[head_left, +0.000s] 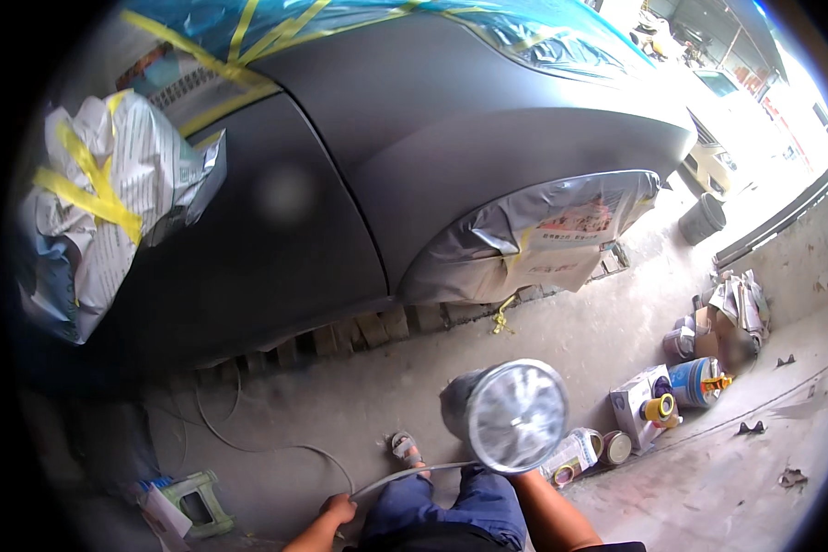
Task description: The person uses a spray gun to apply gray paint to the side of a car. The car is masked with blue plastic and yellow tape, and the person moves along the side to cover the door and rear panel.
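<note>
My right hand (526,486) is mostly hidden beneath a round, shiny silver-grey cup (517,416), seemingly of a spray gun; the gun's body is out of sight below it. A grey air hose (412,473) runs from under the cup to my left hand (339,509), whose fingers are closed round it. Ahead stands a car with a matte dark grey door (248,221) and fender (488,138). Printed paper and film mask its wheel (543,235), and wrapping with yellow tape covers the mirror (110,193). Both hands are apart from the car.
The hose loops over the concrete floor at left, near a green stool (201,506). Along the right wall stand a white box (639,405), a blue can (695,382), tape rolls and a cardboard pile (731,327). A dark bucket (702,219) stands beyond the fender.
</note>
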Demonstrator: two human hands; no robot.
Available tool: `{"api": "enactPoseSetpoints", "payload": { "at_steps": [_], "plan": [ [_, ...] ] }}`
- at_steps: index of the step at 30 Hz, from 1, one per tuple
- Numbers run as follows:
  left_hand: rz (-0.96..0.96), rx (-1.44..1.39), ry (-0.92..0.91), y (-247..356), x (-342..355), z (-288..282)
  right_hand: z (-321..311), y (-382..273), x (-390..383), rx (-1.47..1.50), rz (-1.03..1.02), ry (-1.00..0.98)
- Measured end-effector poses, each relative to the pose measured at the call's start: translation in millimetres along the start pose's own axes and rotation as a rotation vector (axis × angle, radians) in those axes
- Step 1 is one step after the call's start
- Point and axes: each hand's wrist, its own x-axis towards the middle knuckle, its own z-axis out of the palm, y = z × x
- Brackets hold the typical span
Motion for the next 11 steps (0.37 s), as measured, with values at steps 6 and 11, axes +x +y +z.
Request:
{"api": "enactPoseSetpoints", "payload": {
  "at_steps": [6, 11],
  "plan": [
    [-0.097, -0.026, 0.112, 35.7, -20.6, 0.7, -99.4, 41.6, -26.6, 0.732, 0.201, 0.738],
    [-0.122, -0.237, 0.085, 97.1, -0.7, 31.2, -205.2, 67.3, -55.7, 0.886, 0.519, 0.986]
  ]
}}
